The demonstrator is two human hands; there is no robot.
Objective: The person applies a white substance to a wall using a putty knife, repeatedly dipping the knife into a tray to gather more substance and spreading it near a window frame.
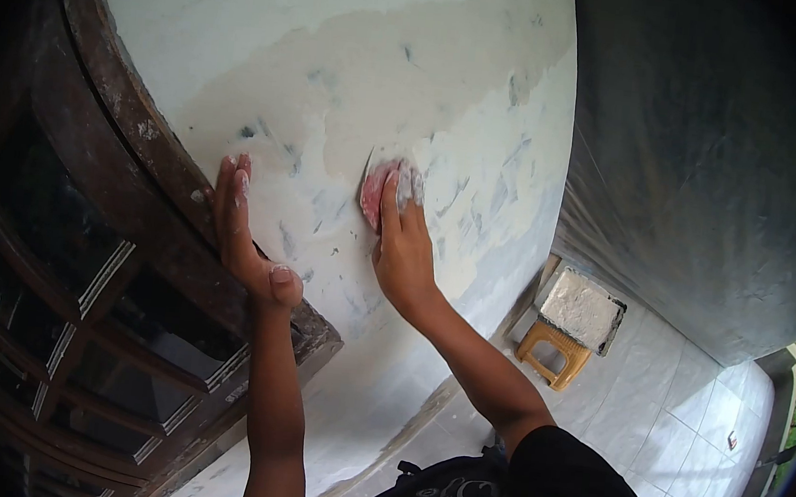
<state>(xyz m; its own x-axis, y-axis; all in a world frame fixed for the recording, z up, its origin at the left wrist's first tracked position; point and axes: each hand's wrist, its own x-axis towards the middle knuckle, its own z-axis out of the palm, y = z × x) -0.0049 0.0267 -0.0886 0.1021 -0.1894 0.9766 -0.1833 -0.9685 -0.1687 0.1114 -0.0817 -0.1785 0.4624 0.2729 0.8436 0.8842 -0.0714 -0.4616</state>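
My right hand (404, 235) presses a flat red piece (376, 195), smeared with white, against the wall (385, 77). Its exact kind is hard to make out, since the fingers cover part of it. White paste or dust coats those fingertips. Pale filler patches and dark scuffs mark the wall around the hand. My left hand (251, 245) holds nothing; its fingers are stretched out beside the edge of the dark wooden window frame (130, 121), at the wall's left side. Whitish residue shows on its fingertips as well.
A tray of white paste (584, 307) rests on a yellow plastic stool (554, 354) at the lower right. Grey plastic sheeting (698, 171) hangs on the right, above the tiled floor (635, 402). Glass panes (174, 319) fill the wooden frame on the left.
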